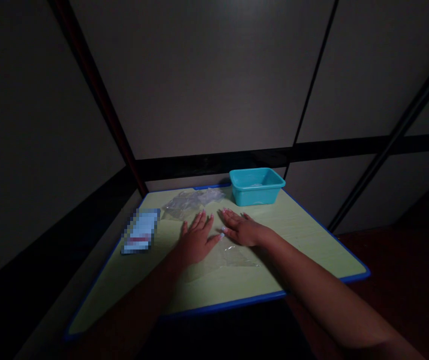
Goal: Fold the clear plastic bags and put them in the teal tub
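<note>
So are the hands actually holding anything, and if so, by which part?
Nothing is held: the left hand and right hand lie flat, palms down, over clear plastic.

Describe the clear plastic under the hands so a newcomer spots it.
Find the blue-edged table. Near its middle, clear plastic lies under the left hand and right hand, marked by glints. It looks flatter and fainter than the crumpled plastic farther back.

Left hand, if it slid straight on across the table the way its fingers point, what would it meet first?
Most likely the crumpled plastic, lying just ahead of the left hand. Whether they already touch is hard to tell from this one dim view.
</note>
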The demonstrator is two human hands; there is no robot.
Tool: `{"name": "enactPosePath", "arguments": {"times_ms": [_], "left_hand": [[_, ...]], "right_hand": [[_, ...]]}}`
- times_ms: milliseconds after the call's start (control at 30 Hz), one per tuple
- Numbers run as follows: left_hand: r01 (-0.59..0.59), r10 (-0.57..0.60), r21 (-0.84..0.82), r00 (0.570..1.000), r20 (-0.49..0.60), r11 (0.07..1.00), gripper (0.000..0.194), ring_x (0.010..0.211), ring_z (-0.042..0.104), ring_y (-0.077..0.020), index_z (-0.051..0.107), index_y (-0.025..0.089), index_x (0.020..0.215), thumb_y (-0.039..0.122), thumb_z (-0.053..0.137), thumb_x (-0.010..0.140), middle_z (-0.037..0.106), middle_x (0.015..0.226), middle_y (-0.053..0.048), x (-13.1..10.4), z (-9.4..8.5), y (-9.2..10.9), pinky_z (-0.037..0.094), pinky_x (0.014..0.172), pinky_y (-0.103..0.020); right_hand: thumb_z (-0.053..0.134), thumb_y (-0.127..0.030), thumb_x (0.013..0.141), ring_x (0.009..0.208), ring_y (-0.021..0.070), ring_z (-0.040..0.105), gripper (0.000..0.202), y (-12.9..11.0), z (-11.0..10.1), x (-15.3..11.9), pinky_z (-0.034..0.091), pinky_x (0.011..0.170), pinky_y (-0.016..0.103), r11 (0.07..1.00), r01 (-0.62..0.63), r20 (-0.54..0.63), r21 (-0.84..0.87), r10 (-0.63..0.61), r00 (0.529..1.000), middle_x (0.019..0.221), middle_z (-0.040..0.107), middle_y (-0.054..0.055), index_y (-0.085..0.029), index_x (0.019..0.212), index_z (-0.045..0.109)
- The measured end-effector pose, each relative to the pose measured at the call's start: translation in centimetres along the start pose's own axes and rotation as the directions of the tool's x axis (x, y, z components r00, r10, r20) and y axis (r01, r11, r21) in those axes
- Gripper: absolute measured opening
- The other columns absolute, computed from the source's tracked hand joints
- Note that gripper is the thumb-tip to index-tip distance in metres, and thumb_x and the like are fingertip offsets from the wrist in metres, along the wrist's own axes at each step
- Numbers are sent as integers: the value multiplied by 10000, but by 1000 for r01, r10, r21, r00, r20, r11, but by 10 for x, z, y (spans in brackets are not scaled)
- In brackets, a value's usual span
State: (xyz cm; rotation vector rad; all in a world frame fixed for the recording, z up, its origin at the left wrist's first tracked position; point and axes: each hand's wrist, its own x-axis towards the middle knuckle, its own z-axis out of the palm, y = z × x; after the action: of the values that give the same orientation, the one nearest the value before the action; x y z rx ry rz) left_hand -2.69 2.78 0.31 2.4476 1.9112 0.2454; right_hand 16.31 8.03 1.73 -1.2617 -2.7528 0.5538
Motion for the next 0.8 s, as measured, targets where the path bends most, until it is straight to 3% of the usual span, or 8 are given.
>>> {"name": "enactPosePath", "arguments": {"times_ms": [67,167,300,400,500,600,700,800], "left_hand": [[80,-82,-20,995,-64,997,594,1385,126,-279,263,209,1429,502,311,914,145,1505,-138,4,-3,-8,148,1036,-601],[186,-200,-89,960,-195,978,595,1388,90,-295,237,194,1439,465,325,917,108,1510,-157,11,-10,-18,167,1025,-614],[125,-180,-157,893,-411,980,579,1391,76,-286,332,169,1403,457,361,901,165,1509,-136,16,-16,-29,203,1061,-534],[20,-61,-118,933,-356,993,623,1394,89,-248,312,132,1408,471,367,888,161,1510,-133,14,-14,-28,176,1091,-473],[-46,45,-57,999,-27,997,809,1392,51,-284,184,128,1448,587,408,821,77,1515,-138,7,-7,-22,120,1075,-557],[-85,90,-31,979,184,996,935,1391,51,-292,110,122,1459,675,406,765,46,1510,-147,0,2,-16,92,1060,-593],[-67,71,-23,978,195,997,972,1392,57,-288,90,117,1461,697,407,748,36,1508,-152,-2,3,-15,82,1060,-593],[-23,25,-39,998,59,999,901,1393,50,-286,113,140,1461,655,409,784,37,1512,-145,1,-7,-16,77,1059,-593]], "right_hand": [[279,-480,917,1391,234,106,663,6,-2,1,140,1088,539,996,45,-142,75,-34,989,1524,81,73,-220,1467,14],[280,-442,927,1383,205,155,667,14,-10,3,193,1099,468,967,188,-387,170,-110,916,1521,126,78,-212,1465,-42],[292,-450,924,1382,195,163,662,22,-17,3,171,1117,424,945,277,-541,171,-145,829,1521,124,84,-185,1471,30],[333,-475,908,1391,207,110,695,19,-12,2,153,1116,444,953,263,-409,151,-182,894,1525,87,90,-180,1470,49],[399,-531,866,1393,256,63,780,6,-4,1,131,1092,528,976,191,-77,102,-184,980,1521,41,111,-181,1467,46],[417,-568,842,1393,277,49,807,-12,1,-1,54,1073,584,985,170,111,29,-172,979,1516,47,114,-201,1465,56],[362,-573,860,1393,269,57,777,-21,2,-2,20,1067,591,988,154,139,-11,-151,979,1514,74,114,-198,1463,50],[333,-572,872,1395,265,7,754,-16,-4,-3,18,1054,605,992,120,-19,-36,-121,992,1520,-1,88,-236,1461,2]]}}
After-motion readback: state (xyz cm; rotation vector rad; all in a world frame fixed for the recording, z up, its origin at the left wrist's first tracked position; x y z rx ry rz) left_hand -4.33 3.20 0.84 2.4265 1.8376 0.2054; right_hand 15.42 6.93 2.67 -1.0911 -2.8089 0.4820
